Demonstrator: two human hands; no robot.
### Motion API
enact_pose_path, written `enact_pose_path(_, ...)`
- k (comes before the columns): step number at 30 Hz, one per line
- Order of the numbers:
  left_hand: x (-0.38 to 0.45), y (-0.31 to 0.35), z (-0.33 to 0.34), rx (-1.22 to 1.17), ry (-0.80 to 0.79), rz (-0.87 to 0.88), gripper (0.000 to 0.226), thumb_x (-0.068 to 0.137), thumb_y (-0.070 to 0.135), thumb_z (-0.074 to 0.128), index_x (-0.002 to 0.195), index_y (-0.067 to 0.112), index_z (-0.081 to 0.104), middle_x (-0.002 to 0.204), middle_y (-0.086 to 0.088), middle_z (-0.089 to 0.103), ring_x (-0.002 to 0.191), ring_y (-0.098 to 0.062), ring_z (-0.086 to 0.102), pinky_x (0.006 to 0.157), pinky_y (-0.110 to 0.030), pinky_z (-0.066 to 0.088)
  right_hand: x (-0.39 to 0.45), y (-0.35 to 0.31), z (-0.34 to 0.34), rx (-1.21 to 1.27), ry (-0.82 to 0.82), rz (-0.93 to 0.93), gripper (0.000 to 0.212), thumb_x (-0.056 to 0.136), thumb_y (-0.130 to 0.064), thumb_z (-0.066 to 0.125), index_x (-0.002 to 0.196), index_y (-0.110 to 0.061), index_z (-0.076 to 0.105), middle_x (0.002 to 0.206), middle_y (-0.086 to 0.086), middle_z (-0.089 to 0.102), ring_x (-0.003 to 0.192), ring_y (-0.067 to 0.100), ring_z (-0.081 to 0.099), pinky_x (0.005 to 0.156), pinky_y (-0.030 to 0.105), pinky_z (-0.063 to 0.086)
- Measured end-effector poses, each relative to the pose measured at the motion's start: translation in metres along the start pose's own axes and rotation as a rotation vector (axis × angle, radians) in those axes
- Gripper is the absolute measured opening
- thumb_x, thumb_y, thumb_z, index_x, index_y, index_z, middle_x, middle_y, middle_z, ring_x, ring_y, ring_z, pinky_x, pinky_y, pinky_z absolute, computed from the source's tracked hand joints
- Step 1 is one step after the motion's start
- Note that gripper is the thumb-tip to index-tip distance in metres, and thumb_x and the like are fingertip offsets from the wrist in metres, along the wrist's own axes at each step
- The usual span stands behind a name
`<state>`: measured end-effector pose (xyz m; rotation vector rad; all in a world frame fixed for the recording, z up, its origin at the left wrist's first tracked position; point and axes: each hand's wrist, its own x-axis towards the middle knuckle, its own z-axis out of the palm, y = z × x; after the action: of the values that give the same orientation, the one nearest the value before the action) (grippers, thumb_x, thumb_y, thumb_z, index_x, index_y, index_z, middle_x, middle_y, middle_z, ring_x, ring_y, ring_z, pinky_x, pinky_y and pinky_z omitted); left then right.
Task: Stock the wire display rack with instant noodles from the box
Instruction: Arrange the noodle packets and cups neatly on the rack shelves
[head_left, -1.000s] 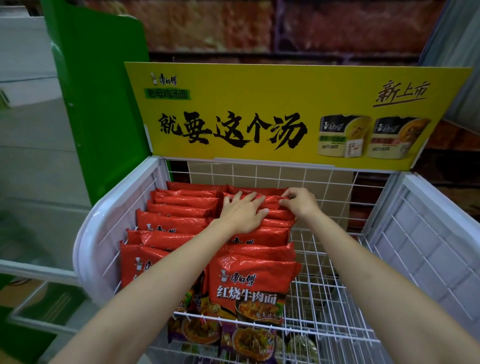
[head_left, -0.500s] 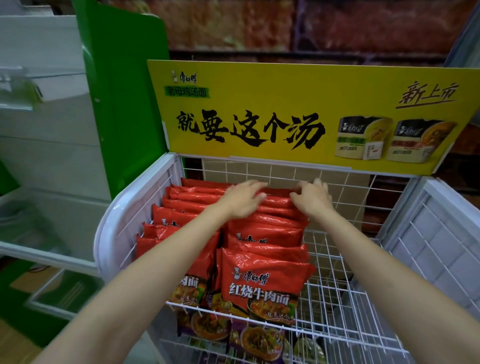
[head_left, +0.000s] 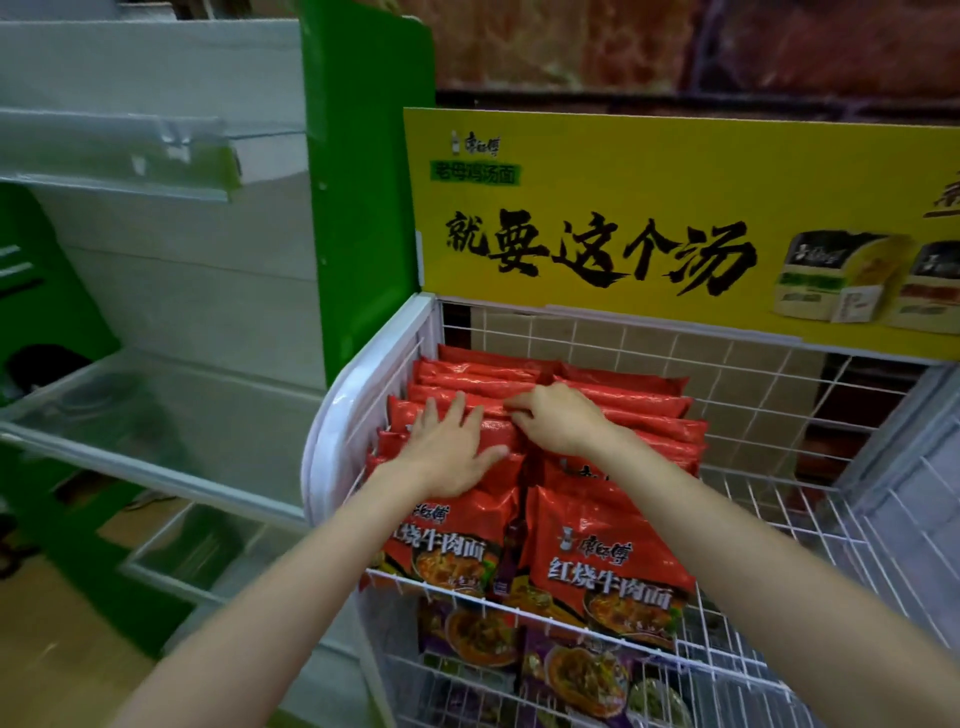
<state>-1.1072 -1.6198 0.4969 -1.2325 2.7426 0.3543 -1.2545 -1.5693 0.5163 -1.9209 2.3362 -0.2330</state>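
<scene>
The white wire display rack (head_left: 332, 415) holds two columns of red instant noodle packs, a left column (head_left: 452, 530) and a right column (head_left: 618, 556), standing on edge and leaning back. My left hand (head_left: 447, 447) lies flat with spread fingers on the left column. My right hand (head_left: 563, 421) reaches across from the right, its fingers curled over the top edge of a pack where the two columns meet. The box is not in view.
A yellow sign (head_left: 675, 171) stands behind the rack. Bare wire floor (head_left: 779, 519) shows to the right of the packs. Purple packs (head_left: 483, 639) fill the tier below. A green panel (head_left: 363, 208) and white shelves (head_left: 130, 415) stand to the left.
Both hands have shifted left from the right column toward the left one. The left hand now lies flat on the left column. The view has swung left and come closer.
</scene>
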Motion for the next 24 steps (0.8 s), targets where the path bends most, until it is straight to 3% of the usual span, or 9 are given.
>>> enact_pose_path(4,-0.002,-0.008,0.004,-0.04,0.068,0.016,0.07,0.097,0.055,0.024,0.152,0.016,0.004,0.159,-0.011,-0.008,0.145,-0.04,-0.005,0.119,-0.047,0.003,-0.002,-0.007,0.005,-0.068,0.048,0.046,0.036,0.096,-0.026,0.038,0.122,-0.018,0.062,0.126,0.01,0.062,0.117,0.03,0.055,0.096,0.037,0.044)
enact_pose_path(7,0.005,-0.014,0.001,-0.02,0.217,0.03,0.067,0.099,0.05,0.023,0.152,0.012,0.009,0.159,-0.016,-0.002,0.145,-0.036,-0.007,0.119,-0.044,0.0,0.0,-0.01,0.005,-0.115,0.056,0.044,0.045,0.098,-0.029,0.038,0.142,-0.02,0.041,0.151,0.006,0.035,0.14,0.023,0.03,0.113,0.039,0.028)
enact_pose_path(10,0.013,-0.024,0.003,0.022,0.174,-0.016,0.07,0.097,0.055,0.02,0.152,0.012,0.009,0.158,-0.017,-0.002,0.144,-0.039,-0.009,0.117,-0.047,-0.003,-0.001,-0.008,0.006,-0.14,-0.105,0.143,0.053,0.099,-0.041,0.032,0.148,-0.019,0.028,0.159,0.002,0.014,0.146,0.02,0.011,0.117,0.043,0.012)
enact_pose_path(15,0.006,-0.02,0.007,-0.057,0.264,0.019,0.066,0.099,0.049,0.025,0.15,0.009,0.015,0.159,-0.016,0.003,0.146,-0.032,-0.006,0.118,-0.042,-0.004,-0.024,-0.009,0.005,0.004,0.097,0.114,0.051,0.099,-0.035,0.037,0.145,-0.014,0.033,0.156,0.008,0.023,0.145,0.021,0.019,0.117,0.038,0.019)
enact_pose_path(19,-0.012,0.002,0.008,-0.128,0.276,0.09,0.057,0.099,0.041,0.035,0.148,0.014,0.024,0.157,-0.014,0.011,0.146,-0.029,0.006,0.118,-0.046,0.001,-0.054,-0.015,0.002,0.065,0.134,0.051,0.046,0.098,-0.03,0.043,0.141,-0.014,0.041,0.154,0.006,0.029,0.143,0.018,0.022,0.116,0.035,0.02)
enact_pose_path(22,-0.028,0.015,0.018,-0.186,0.352,0.128,0.052,0.094,0.036,0.048,0.14,0.014,0.036,0.144,-0.016,0.028,0.136,-0.032,0.026,0.115,-0.045,0.018,-0.078,-0.018,0.001,0.091,0.142,0.015,0.043,0.095,-0.027,0.049,0.137,-0.014,0.047,0.152,0.005,0.032,0.142,0.019,0.024,0.115,0.034,0.021)
enact_pose_path(24,-0.044,0.021,0.027,-0.22,0.478,0.124,0.043,0.092,0.032,0.052,0.129,0.013,0.045,0.129,-0.012,0.037,0.123,-0.029,0.035,0.104,-0.04,0.03,-0.097,-0.018,0.003,0.107,0.19,-0.019,0.039,0.093,-0.025,0.051,0.131,-0.015,0.053,0.146,0.004,0.041,0.137,0.019,0.03,0.113,0.034,0.024)
